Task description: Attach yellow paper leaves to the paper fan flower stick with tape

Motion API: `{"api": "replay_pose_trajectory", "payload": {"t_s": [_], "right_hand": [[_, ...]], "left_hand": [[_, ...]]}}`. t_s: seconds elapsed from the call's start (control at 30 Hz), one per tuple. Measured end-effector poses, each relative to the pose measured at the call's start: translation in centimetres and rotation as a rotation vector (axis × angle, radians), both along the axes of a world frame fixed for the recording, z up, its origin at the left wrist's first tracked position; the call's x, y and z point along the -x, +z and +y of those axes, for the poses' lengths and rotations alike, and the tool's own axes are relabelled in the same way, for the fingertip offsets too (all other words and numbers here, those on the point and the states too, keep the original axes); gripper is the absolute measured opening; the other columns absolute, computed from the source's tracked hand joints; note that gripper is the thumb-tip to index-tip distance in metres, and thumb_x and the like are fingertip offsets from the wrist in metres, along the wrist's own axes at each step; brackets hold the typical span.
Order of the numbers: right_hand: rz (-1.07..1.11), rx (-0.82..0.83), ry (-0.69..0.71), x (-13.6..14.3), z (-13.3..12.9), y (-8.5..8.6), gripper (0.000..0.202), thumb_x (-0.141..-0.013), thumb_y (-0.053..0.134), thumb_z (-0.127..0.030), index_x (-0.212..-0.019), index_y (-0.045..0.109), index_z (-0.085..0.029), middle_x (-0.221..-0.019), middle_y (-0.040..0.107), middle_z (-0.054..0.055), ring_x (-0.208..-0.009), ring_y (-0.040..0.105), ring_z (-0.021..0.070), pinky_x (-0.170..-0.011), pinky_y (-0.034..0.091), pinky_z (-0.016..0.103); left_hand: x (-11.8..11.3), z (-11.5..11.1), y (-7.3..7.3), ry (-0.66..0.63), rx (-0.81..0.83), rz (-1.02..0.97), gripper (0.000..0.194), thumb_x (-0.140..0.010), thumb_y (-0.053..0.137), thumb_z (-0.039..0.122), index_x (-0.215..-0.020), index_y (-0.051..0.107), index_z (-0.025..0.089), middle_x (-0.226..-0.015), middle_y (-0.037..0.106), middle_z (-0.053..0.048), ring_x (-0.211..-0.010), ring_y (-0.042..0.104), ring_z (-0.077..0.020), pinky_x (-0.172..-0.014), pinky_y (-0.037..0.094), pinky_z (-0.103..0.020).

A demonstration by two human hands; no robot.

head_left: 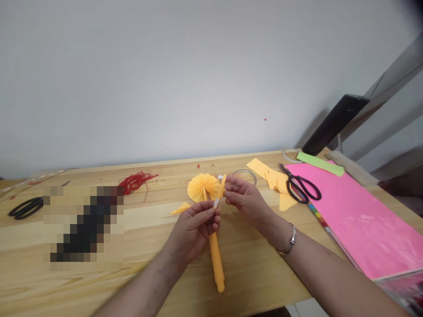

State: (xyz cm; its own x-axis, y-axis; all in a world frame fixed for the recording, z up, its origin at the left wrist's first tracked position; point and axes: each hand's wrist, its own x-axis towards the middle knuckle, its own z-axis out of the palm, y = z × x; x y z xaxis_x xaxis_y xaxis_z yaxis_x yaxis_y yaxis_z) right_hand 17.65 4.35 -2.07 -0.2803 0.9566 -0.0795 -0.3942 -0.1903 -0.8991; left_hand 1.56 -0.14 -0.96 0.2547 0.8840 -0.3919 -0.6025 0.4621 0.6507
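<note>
Between both hands is a narrow folded orange paper strip (221,190) with a whitish piece at its lower end. My left hand (194,224) pinches that lower end between thumb and fingers. Higher up, my right hand (244,198) has its fingertips closed on the strip's side. Just behind them lies a pleated orange paper fan (200,185), opened into a rounded shape. Under my left hand, an orange tube (216,264) extends toward the table's front; its upper part is hidden. A pointed piece of orange paper (181,208) lies left of the hands.
Black-handled scissors (304,187) lie on orange paper scraps (272,176) and pink sheets (357,215) at right, near a green strip (320,164). A metal ring (249,171) sits behind my right hand. Red string (137,182) and other scissors (28,207) are at left, beside a blurred-out dark object (87,229).
</note>
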Motion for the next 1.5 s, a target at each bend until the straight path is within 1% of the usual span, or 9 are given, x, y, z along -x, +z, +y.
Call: {"api": "replay_pose_trajectory", "payload": {"t_s": [0.47, 0.63, 0.9, 1.1, 1.2, 1.27, 1.37, 1.43, 1.5], "right_hand": [[0.002, -0.018, -0.024, 0.1, 0.0, -0.1, 0.043, -0.062, 0.076, -0.022, -0.103, 0.062, -0.020, -0.073, 0.061, -0.003, -0.058, 0.050, 0.0060, -0.058, 0.040, 0.022], [0.002, -0.009, -0.045, 0.2, 0.0, 0.0, 0.043, -0.061, 0.076, -0.022, -0.101, 0.062, -0.020, -0.072, 0.061, -0.003, -0.057, 0.049, 0.0061, -0.058, 0.040, 0.022], [-0.004, -0.025, -0.037, 0.1, 0.0, -0.2, 0.042, -0.063, 0.075, -0.021, -0.102, 0.062, -0.020, -0.072, 0.061, -0.004, -0.057, 0.049, 0.0049, -0.059, 0.039, 0.022], [-0.048, -0.059, 0.015, 0.3, -0.3, 0.1, 0.043, -0.063, 0.074, -0.021, -0.104, 0.060, -0.020, -0.070, 0.059, -0.005, -0.062, 0.054, 0.0077, -0.065, 0.042, 0.025], [-0.108, -0.049, 0.042, 0.3, -0.5, 0.6, 0.046, -0.062, 0.073, -0.021, -0.106, 0.058, -0.019, -0.071, 0.058, -0.004, -0.066, 0.056, 0.0097, -0.067, 0.042, 0.027], [-0.180, -0.050, 0.051, 0.1, -0.4, 0.9, 0.047, -0.063, 0.071, -0.021, -0.108, 0.057, -0.019, -0.070, 0.056, -0.004, -0.065, 0.054, 0.0097, -0.065, 0.040, 0.026], [-0.347, -0.071, 0.033, -0.4, -0.1, 1.0, 0.047, -0.065, 0.063, -0.019, -0.111, 0.054, -0.018, -0.067, 0.053, -0.005, -0.061, 0.050, 0.0097, -0.060, 0.038, 0.025], [-0.503, -0.094, -0.012, -0.7, 0.3, 0.8, 0.049, -0.065, 0.057, -0.016, -0.114, 0.052, -0.016, -0.065, 0.051, -0.005, -0.059, 0.048, 0.0103, -0.058, 0.037, 0.025], [-0.676, -0.143, -0.060, -1.1, 0.5, 0.5, 0.053, -0.064, 0.053, -0.013, -0.117, 0.050, -0.015, -0.062, 0.049, -0.006, -0.058, 0.048, 0.0112, -0.058, 0.037, 0.025]], "left_hand": [[0.2, 0.3, -0.2, 0.058, 0.048, 0.005, 0.015, -0.071, 0.061, -0.001, -0.081, 0.068, 0.008, -0.066, 0.067, -0.006, -0.055, 0.061, -0.0086, -0.051, 0.050, -0.015], [0.0, 0.3, -0.1, 0.037, 0.023, 0.057, 0.008, -0.076, 0.063, 0.011, -0.081, 0.068, 0.009, -0.069, 0.069, -0.008, -0.053, 0.061, -0.0088, -0.048, 0.048, -0.016], [0.1, 0.1, -0.4, 0.028, -0.036, 0.126, 0.015, -0.074, 0.069, 0.021, -0.084, 0.068, 0.010, -0.078, 0.070, -0.009, -0.057, 0.061, -0.0091, -0.051, 0.047, -0.017], [0.0, 0.1, -0.6, 0.025, -0.073, 0.171, 0.019, -0.070, 0.073, 0.023, -0.085, 0.067, 0.013, -0.078, 0.068, -0.005, -0.056, 0.058, -0.0076, -0.048, 0.043, -0.017], [0.0, 0.0, -0.5, 0.026, -0.088, 0.263, 0.019, -0.069, 0.073, 0.026, -0.083, 0.067, 0.014, -0.078, 0.067, -0.004, -0.054, 0.058, -0.0081, -0.046, 0.041, -0.018], [0.1, -0.1, -0.2, 0.053, -0.111, 0.374, 0.022, -0.072, 0.069, 0.033, -0.084, 0.066, 0.015, -0.087, 0.067, -0.005, -0.058, 0.061, -0.0107, -0.045, 0.041, -0.019], [0.7, 0.2, 0.5, 0.166, -0.193, 0.555, 0.025, -0.076, 0.064, 0.039, -0.087, 0.064, 0.016, -0.096, 0.066, -0.006, -0.063, 0.061, -0.0117, -0.046, 0.041, -0.020], [1.3, 0.7, 0.8, 0.267, -0.262, 0.654, 0.024, -0.076, 0.063, 0.039, -0.086, 0.063, 0.017, -0.093, 0.066, -0.004, -0.060, 0.057, -0.0094, -0.046, 0.038, -0.019], [2.2, 1.4, 1.1, 0.312, -0.323, 0.766, 0.023, -0.075, 0.063, 0.038, -0.087, 0.063, 0.018, -0.085, 0.066, -0.002, -0.058, 0.055, -0.0094, -0.047, 0.036, -0.020]]}}
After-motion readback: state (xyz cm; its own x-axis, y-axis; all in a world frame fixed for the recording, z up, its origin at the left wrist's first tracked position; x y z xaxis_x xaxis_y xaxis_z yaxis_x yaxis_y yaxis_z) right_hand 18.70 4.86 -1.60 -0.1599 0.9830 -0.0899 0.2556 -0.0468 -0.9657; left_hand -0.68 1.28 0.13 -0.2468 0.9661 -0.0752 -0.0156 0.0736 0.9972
